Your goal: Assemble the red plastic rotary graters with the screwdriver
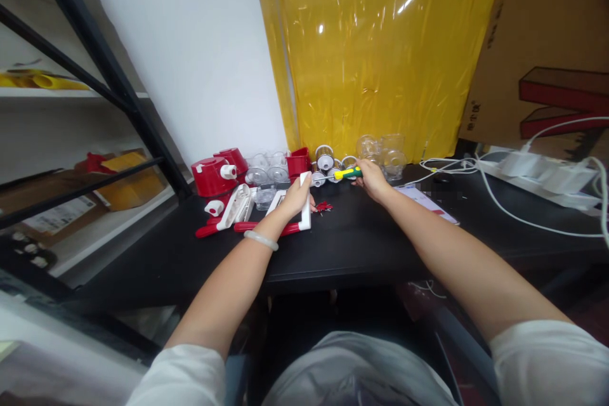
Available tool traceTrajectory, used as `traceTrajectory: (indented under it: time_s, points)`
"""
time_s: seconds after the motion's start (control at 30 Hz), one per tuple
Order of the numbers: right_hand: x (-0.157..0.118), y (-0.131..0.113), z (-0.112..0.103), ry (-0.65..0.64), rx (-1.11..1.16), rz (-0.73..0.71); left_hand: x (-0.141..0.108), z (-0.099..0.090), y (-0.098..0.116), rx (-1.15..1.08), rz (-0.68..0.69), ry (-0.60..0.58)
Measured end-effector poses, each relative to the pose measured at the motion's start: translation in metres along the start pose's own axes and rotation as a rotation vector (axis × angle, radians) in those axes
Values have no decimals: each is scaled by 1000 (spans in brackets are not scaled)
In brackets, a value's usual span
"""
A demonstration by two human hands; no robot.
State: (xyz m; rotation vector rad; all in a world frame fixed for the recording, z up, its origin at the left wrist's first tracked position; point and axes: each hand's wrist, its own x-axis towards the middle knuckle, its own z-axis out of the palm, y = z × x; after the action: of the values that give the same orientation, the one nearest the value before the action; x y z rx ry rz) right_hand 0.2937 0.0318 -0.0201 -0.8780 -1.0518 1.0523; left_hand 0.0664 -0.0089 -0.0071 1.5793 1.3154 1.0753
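My left hand (297, 198) is closed around a white frame part (305, 206) with a red handle (285, 229), held over the black table. In my right hand (373, 182) is a screwdriver (349, 173) with a green and yellow handle; its shaft points left toward the top of the white part. Whether the tip touches the part is too small to tell. Small red pieces (324, 206) lie on the table between my hands. Left of my left hand rests another white part with a red handle (238, 205).
Behind my hands stand red housings (214, 176), a red container (298, 162), metal-rimmed cylinders (325, 158) and clear cups (392, 155). A phone-like flat panel (425, 202), white cables and a power strip (542, 177) lie right. A black-framed shelf (71, 94) stands left.
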Motion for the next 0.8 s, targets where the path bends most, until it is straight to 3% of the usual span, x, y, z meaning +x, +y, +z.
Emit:
traceTrajectory:
  time_s: [0.23,0.47,0.7,0.8]
  points:
    - [-6,-8,4,-6,180,107,-2,0,1,8,-3,-12]
    - [-1,-2,0,20,-74,25,1,0,0,9,7,-2]
    - [-6,-8,1,-32,130,56,-1,0,0,-5,5,-8]
    - [-6,-9,0,-25,101,78,0,0,-1,-3,7,-8]
